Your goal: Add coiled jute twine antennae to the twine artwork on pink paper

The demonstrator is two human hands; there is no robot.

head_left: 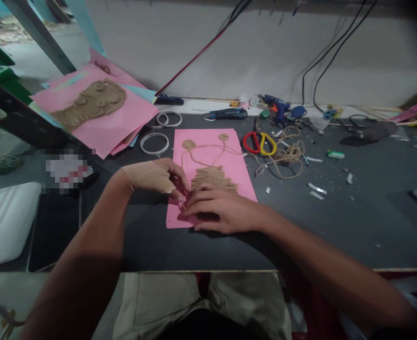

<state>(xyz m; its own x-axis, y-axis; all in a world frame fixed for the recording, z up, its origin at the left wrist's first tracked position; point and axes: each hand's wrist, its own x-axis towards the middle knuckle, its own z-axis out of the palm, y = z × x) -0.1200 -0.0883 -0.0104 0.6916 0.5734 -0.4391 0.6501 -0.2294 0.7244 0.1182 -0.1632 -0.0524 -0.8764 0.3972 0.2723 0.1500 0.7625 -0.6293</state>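
Pink sheets of paper (208,156) lie on the dark table before me. Rows of brown jute twine (213,177) cover the middle of the top sheet. From them, strands run up to a larger coiled twine disc (189,144) and a smaller one (223,137). My left hand (155,177), wrapped in a beige bandage, pinches a bit of twine at the left edge of the rows. My right hand (226,208) lies over the lower rows, its fingers stretched toward my left fingertips. Its palm hides part of the rows and paper.
Red and yellow scissors (260,143) and tangled twine (288,156) sit right of the paper. Behind are a utility knife (226,114) and blue glue gun (278,106). Tape rings (154,143) and pink sheets bearing a twine shape (91,101) lie left.
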